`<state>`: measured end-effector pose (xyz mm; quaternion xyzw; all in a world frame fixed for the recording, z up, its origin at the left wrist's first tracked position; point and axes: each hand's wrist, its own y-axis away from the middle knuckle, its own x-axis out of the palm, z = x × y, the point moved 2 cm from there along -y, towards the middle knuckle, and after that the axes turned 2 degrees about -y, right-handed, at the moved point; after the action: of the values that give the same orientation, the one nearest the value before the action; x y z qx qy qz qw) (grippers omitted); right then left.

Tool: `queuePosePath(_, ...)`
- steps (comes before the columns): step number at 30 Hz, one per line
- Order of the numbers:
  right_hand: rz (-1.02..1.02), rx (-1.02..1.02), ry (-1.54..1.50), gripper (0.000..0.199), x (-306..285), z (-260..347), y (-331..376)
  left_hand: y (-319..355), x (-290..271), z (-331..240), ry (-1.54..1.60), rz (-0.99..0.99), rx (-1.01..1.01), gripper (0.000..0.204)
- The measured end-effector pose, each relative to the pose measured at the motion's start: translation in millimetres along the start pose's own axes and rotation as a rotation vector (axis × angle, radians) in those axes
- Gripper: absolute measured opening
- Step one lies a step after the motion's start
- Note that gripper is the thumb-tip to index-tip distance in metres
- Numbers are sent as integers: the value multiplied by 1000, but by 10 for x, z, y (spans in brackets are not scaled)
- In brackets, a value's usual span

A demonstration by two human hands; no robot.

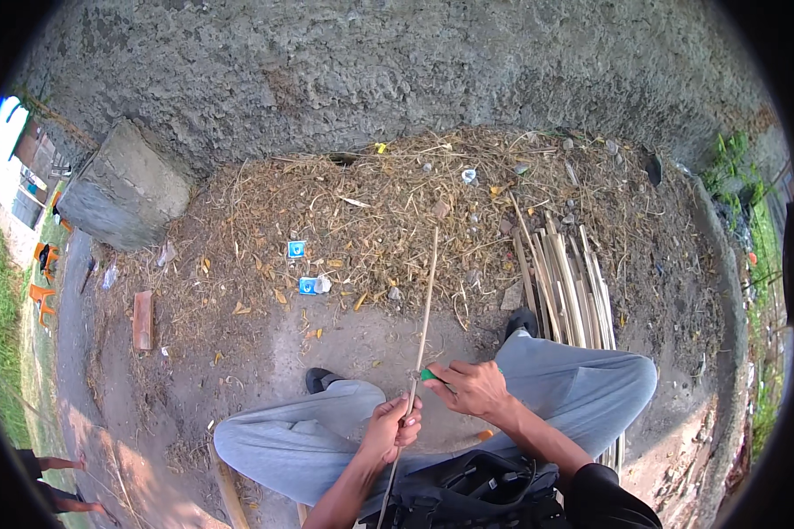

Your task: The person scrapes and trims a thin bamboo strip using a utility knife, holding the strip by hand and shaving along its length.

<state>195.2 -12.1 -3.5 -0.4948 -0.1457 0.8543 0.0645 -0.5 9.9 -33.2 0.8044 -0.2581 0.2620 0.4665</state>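
Between the bent knees [625, 379], the left hand [392, 427] has its fingers wrapped around a long thin stick [427, 317], maybe to keep it steady, while the right hand [475, 388] pinches a small green thing [429, 375] just beside it.

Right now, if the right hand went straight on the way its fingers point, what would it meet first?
The right hand would probably meet the thin stick first; its small green object appears beside the stick, though contact is unclear.
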Motion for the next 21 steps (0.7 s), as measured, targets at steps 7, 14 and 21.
queuePosePath(7,-34,219,18,24,18,-443,-51,255,-14,194,-161,-106,-123,29)
queuePosePath(14,-103,271,-23,26,42,-508,-125,660,-16,1,-293,-158,-170,27)
queuePosePath(21,-180,429,72,29,83,-844,-164,1008,-17,179,-386,-304,-248,28)
